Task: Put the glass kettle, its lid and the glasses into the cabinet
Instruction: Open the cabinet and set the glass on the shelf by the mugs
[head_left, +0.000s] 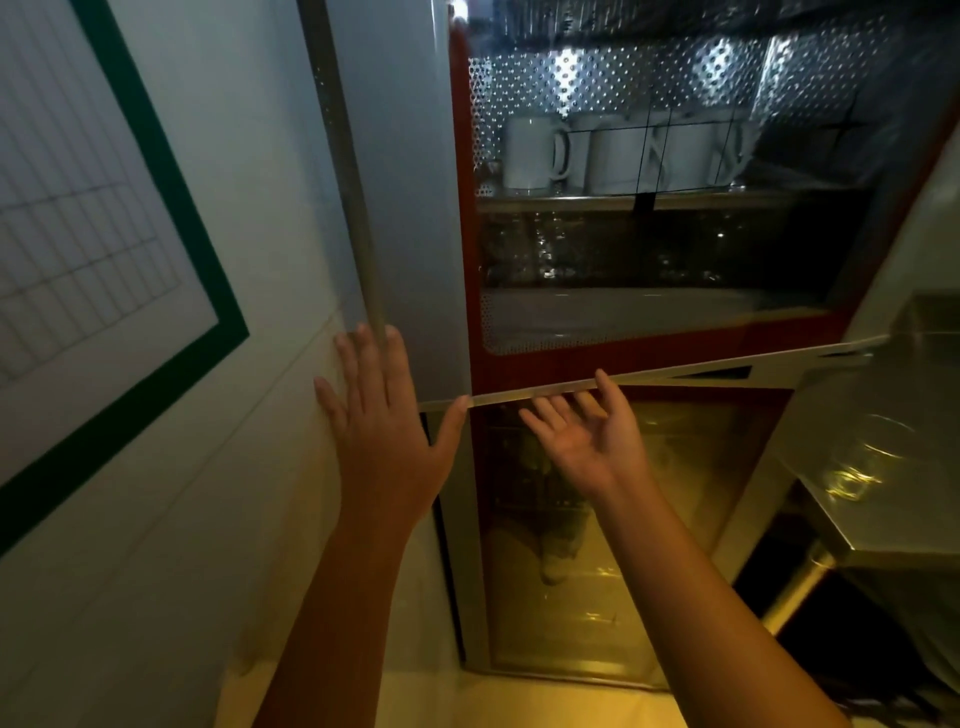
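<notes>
A red-framed cabinet (462, 218) with a glass front fills the upper middle of the head view. Behind the glass, clear glasses (550, 249) stand in the dim lower shelf. My left hand (382, 415) lies flat with straight fingers against the grey panel beside the cabinet's vertical handle bar (358, 208). My right hand (587, 436) is palm up, fingers touching the underside of the door's bottom edge strip (675, 371). At the right, a clear glass piece (857, 457) sits on a metal counter; whether it is the kettle, I cannot tell. No lid is visible.
White mugs (530, 153) line the cabinet's upper shelf in front of a perforated metal back. A lower glass door (597, 545) glows yellow beneath. A green-bordered chart (104, 208) hangs on the white wall at left. The steel counter (852, 525) juts in at right.
</notes>
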